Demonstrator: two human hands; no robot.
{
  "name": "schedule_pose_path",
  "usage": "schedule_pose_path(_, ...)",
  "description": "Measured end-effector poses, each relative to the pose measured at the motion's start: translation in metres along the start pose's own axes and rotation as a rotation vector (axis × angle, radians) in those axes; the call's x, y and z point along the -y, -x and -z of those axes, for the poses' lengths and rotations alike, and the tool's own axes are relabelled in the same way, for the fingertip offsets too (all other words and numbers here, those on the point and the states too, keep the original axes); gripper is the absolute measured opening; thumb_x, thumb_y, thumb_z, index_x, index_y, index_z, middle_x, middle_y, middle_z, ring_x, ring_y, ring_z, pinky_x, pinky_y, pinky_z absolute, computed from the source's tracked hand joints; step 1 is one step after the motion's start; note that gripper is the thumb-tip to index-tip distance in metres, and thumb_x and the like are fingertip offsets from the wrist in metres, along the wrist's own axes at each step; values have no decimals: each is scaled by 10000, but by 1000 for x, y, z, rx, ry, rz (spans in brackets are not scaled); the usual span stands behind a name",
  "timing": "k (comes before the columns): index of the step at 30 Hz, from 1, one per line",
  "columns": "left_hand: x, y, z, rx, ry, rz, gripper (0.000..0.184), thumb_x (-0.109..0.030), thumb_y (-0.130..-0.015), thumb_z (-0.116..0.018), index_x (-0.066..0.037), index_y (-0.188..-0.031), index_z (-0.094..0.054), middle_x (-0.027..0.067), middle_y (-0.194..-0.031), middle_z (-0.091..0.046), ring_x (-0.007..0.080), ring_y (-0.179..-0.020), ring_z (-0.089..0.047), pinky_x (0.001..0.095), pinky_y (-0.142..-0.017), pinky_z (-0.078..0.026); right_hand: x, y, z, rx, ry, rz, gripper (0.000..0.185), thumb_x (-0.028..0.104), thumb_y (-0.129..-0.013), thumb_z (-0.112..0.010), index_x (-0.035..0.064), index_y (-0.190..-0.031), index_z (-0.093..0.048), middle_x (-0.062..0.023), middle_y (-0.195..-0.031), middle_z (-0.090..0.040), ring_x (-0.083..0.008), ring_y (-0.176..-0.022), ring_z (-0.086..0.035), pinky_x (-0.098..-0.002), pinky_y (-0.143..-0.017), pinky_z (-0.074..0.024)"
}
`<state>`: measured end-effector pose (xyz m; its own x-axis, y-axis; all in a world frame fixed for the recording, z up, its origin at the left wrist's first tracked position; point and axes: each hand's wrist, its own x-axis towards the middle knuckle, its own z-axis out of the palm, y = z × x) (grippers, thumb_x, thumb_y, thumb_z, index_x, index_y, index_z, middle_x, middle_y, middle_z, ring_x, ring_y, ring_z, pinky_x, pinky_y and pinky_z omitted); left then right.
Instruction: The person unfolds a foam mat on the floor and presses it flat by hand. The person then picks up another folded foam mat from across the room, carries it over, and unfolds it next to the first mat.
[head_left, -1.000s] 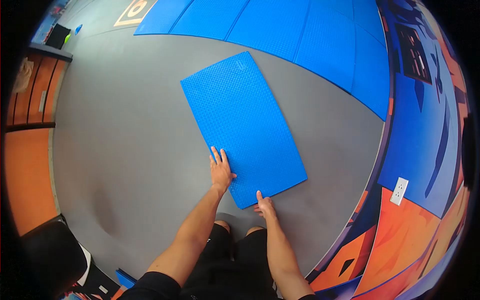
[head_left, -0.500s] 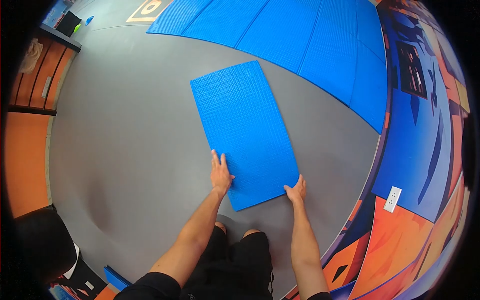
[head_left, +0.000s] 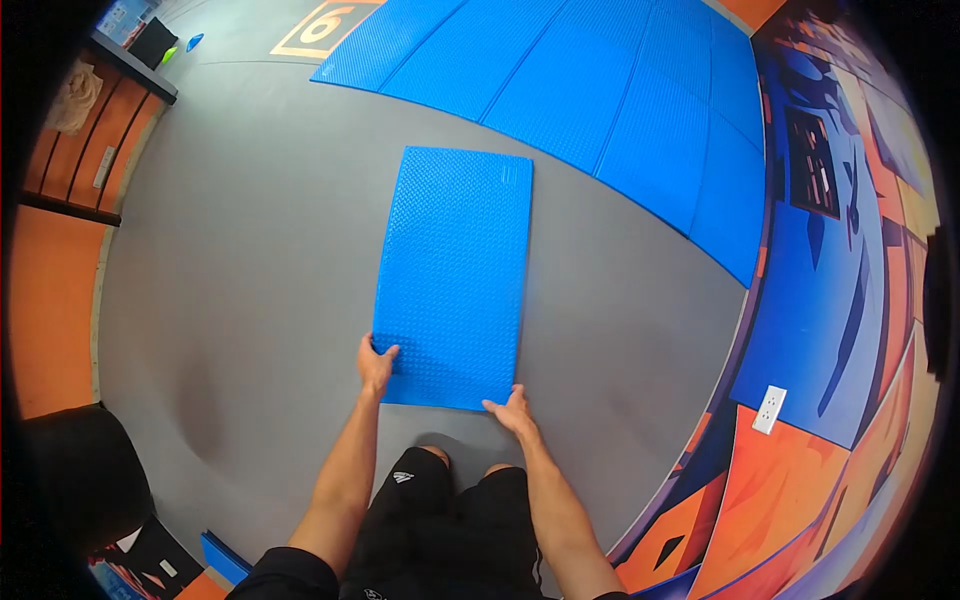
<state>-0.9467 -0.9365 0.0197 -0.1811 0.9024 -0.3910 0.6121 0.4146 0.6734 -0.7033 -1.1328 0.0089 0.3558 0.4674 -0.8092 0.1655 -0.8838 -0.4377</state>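
A textured blue exercise mat is in front of me, its long sides pointing away from my body. My left hand grips its left edge near the close corner, thumb on top and fingers hidden underneath. At the near right corner, my right hand holds the mat with its thumb over the upper face. Whether the mat rests on the floor or is slightly raised, I cannot tell. Beyond it, several similar blue mats lie side by side on the grey floor.
A painted wall with a white power outlet runs along the right. To the left are orange panels and a black rounded object. Another blue piece is at lower left. A number marking is on the far floor.
The mat has turned from a slant to nearly straight ahead and shifted left. Both hands have moved left with it; my left hand now wraps its edge.
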Motion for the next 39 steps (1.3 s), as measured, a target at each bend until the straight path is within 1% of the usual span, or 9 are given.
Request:
schedule_pose_path(5, -44, -8, 72, 128, 21, -63, 579, -17, -797, -765, 2, -1328, -537, 161, -1178, -669, 242, -1039, -657, 364, -896, -528, 21, 27, -35, -192, 15, 65, 650, 434, -763, -812, -35, -1131, -552, -236, -1325, -542, -338, -1192, -554, -436, -973, -458)
schedule_pose_path(6, -73, 6, 85, 173, 24, -26, 551, 16, -816, -732, 7, -1331, -536, 154, -1137, -681, 227, -1012, -661, 356, -900, -532, 25, 34, -38, -310, 21, 117, 550, 354, -780, -815, -21, -1100, -571, -198, -1206, -617, -314, -1057, -615, -420, -922, -484)
schedule_pose_path(13, -155, 64, 111, 404, 259, -200, 438, 17, -846, -712, -9, -1249, -542, 133, -1156, -645, 220, -1049, -630, 347, -884, -525, 6, 74, 15, -366, -645, 326, 401, -12, -807, -748, 16, -1167, -574, -79, -1043, -671, -159, -953, -633, -314, -865, -502)
schedule_pose_path(16, -182, 102, 110, 550, 297, -179, 402, -10, -866, -717, -26, -1223, -533, 103, -1128, -628, 208, -1058, -614, 346, -918, -509, -21, 102, 60, -413, -700, 282, 382, -40, -823, -718, 14, -1171, -570, -79, -1056, -662, -166, -962, -627, -317, -879, -496)
schedule_pose_path(21, -190, 159, 60, 714, 234, -490, 525, -82, -868, -743, -18, -1330, -501, 153, -1279, -594, 253, -1202, -587, 387, -979, -503, -99, 128, 109, -573, -782, 210, 398, -18, -807, -750, 2, -1162, -574, -72, -1038, -665, -166, -944, -624, -315, -872, -494)
schedule_pose_path(29, -204, 225, -51, 927, -58, -931, 768, -350, -890, -702, -19, -1491, -355, 283, -1528, -334, 412, -1413, -355, 458, -1153, -317, -217, 144, 149, -823, -833, 120, 412, -72, -855, -693, -1, -1232, -543, -74, -1088, -649, -154, -980, -609, -287, -888, -474)
schedule_pose_path(34, -196, 254, -135, 943, -213, -835, 854, -481, -892, -649, -69, -1539, -274, 320, -1543, -271, 498, -1415, -295, 526, -1142, -312, -262, 140, 178, -999, -705, 48, 500, -66, -842, -705, -32, -1304, -517, -135, -1209, -628, -219, -1117, -590, -333, -990, -445)
schedule_pose_path(37, -187, 280, -184, 916, -360, -727, 876, -520, -898, -630, -67, -1545, -251, 353, -1544, -227, 528, -1423, -247, 531, -1156, -287, -284, 134, 196, -1113, -520, -53, 515, -68, -791, -741, -39, -1271, -555, -139, -1158, -666, -234, -1054, -621, -347, -962, -468)
schedule_pose_path(39, -180, 291, -208, 903, -445, -655, 886, -536, -897, -626, -58, -1542, -251, 368, -1542, -211, 543, -1424, -226, 528, -1166, -272, -300, 124, 206, -1091, -373, -231, 565, 33, -790, -773, -25, -1304, -545, -170, -1181, -664, -297, -1107, -623, -396, -991, -463)
